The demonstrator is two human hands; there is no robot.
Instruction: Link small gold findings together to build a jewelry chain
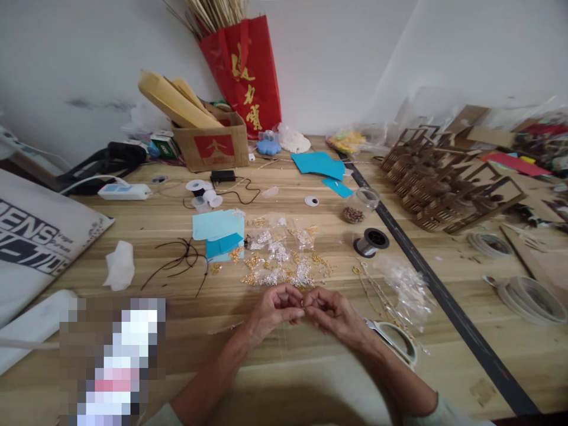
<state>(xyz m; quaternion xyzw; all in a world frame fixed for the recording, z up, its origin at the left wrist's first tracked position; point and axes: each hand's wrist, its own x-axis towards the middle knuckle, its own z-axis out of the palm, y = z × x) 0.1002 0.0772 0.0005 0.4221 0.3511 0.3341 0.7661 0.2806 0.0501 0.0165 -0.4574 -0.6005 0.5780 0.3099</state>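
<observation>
My left hand (280, 305) and my right hand (329, 310) meet low over the middle of the wooden table, fingertips pinched together. Between them shows a tiny gold-coloured piece (302, 303), too small to make out its kind; both hands seem to grip it. A faint clear thread hangs below the left hand. Just beyond the fingers lie small gold and silver jewellery findings (279, 253), loose and on small clear bags. A short silver chain (225, 328) rests left of my left wrist. White-handled scissors (394, 342) lie partly beneath my right forearm.
Right of the findings stand a wire spool (371, 242) and a jar of beads (355, 213). Gold chains (370, 290) and clear plastic bags (406, 290) lie nearby. Blue cards (217, 225) and black cords (181, 263) are on the left; brown wooden frames (439, 183) stand at right.
</observation>
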